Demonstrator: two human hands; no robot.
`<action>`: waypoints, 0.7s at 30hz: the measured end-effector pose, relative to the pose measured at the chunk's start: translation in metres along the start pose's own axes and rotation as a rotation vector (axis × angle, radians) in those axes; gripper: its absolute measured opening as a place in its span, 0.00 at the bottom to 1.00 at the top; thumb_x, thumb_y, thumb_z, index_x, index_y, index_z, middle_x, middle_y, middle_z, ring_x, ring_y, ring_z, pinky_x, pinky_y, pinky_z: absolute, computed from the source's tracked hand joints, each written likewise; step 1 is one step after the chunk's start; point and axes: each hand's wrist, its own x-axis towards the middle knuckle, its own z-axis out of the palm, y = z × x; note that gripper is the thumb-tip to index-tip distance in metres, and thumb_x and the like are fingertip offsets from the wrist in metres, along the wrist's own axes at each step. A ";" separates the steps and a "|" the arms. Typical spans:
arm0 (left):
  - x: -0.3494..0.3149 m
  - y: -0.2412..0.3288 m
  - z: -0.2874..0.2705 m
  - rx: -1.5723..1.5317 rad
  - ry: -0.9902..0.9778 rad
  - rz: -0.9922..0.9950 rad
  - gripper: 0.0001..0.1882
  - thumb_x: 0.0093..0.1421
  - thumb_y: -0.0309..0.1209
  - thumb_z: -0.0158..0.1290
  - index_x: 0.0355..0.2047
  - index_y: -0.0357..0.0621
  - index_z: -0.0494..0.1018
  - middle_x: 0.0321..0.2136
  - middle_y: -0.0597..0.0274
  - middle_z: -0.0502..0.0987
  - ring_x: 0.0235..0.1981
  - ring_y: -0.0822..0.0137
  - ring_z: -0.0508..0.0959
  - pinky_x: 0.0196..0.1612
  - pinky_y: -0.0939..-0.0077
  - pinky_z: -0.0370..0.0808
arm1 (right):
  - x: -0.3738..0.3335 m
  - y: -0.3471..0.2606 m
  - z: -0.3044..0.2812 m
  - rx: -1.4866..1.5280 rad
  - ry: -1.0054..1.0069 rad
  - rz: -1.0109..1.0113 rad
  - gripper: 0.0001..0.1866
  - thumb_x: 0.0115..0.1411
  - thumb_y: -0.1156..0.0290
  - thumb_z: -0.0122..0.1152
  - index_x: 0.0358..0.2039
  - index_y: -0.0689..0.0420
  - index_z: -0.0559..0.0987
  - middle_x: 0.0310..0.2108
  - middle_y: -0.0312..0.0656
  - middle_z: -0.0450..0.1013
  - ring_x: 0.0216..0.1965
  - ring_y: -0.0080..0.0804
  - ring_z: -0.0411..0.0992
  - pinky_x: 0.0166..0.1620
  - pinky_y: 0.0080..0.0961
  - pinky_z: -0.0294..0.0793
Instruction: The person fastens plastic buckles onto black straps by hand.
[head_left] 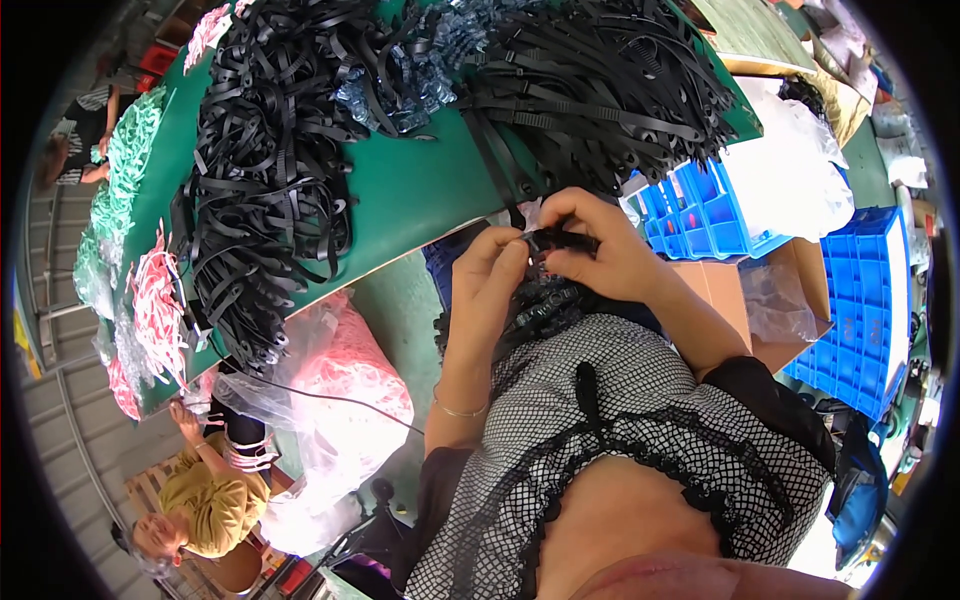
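Note:
Close to my body, at the table's near edge, both hands meet on one black strap. My left hand pinches one end between thumb and fingertips. The fingers of my right hand are closed around the other part, and a small dark fitting between the hands is too small to make out. Beyond them, a wide pile of black straps with ridged sections lies on the green table. A second tangled heap of black straps spreads along the left. Dark pieces also rest in my lap, partly hidden.
Clear bluish plastic pieces lie between the heaps. Green strips and pink strips line the table's left end, where a person in yellow sits. Blue crates and a cardboard box stand at right; a bag of pink pieces is below.

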 end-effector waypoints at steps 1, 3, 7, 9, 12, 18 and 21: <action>0.000 0.003 0.002 0.183 0.062 0.036 0.10 0.58 0.31 0.49 0.31 0.34 0.69 0.22 0.68 0.70 0.23 0.81 0.65 0.27 0.87 0.62 | 0.001 -0.001 -0.001 -0.256 0.017 -0.135 0.10 0.51 0.80 0.55 0.35 0.61 0.70 0.34 0.39 0.66 0.27 0.22 0.66 0.30 0.15 0.67; 0.000 0.009 0.007 0.251 0.075 0.067 0.08 0.57 0.29 0.49 0.31 0.34 0.69 0.22 0.68 0.71 0.24 0.80 0.66 0.28 0.86 0.63 | -0.001 -0.001 0.005 -0.494 0.077 -0.185 0.11 0.43 0.84 0.56 0.29 0.61 0.71 0.38 0.43 0.63 0.28 0.28 0.67 0.35 0.18 0.67; -0.004 0.008 -0.006 0.399 0.012 0.099 0.07 0.56 0.26 0.50 0.32 0.33 0.69 0.23 0.67 0.72 0.26 0.80 0.68 0.30 0.86 0.65 | -0.001 0.000 -0.003 -0.410 -0.003 -0.236 0.05 0.49 0.81 0.55 0.27 0.61 0.71 0.38 0.41 0.63 0.27 0.24 0.66 0.34 0.17 0.66; -0.004 0.007 -0.014 0.386 -0.011 0.093 0.07 0.56 0.26 0.50 0.33 0.33 0.69 0.24 0.66 0.72 0.26 0.79 0.68 0.30 0.86 0.66 | -0.004 -0.003 -0.005 0.360 -0.101 0.066 0.03 0.55 0.76 0.54 0.26 0.61 0.71 0.38 0.39 0.62 0.27 0.21 0.65 0.32 0.17 0.65; -0.002 0.006 -0.012 0.425 -0.016 0.175 0.07 0.56 0.25 0.49 0.34 0.35 0.69 0.27 0.66 0.73 0.26 0.78 0.70 0.30 0.85 0.66 | -0.004 0.007 -0.003 0.474 -0.153 0.102 0.06 0.58 0.71 0.52 0.28 0.61 0.71 0.39 0.37 0.62 0.26 0.18 0.63 0.32 0.16 0.64; -0.007 0.014 -0.010 0.057 -0.060 0.017 0.06 0.57 0.24 0.46 0.36 0.39 0.68 0.30 0.65 0.71 0.28 0.76 0.70 0.30 0.83 0.67 | -0.001 0.010 0.000 -0.032 -0.126 -0.022 0.06 0.54 0.76 0.55 0.34 0.60 0.70 0.37 0.36 0.62 0.31 0.18 0.62 0.33 0.13 0.64; -0.007 0.012 -0.007 -0.139 -0.086 -0.047 0.05 0.58 0.25 0.45 0.35 0.40 0.67 0.30 0.65 0.70 0.28 0.76 0.69 0.30 0.83 0.66 | 0.000 0.011 0.004 -0.045 -0.144 0.001 0.11 0.48 0.80 0.60 0.33 0.61 0.71 0.35 0.37 0.63 0.33 0.21 0.64 0.35 0.15 0.65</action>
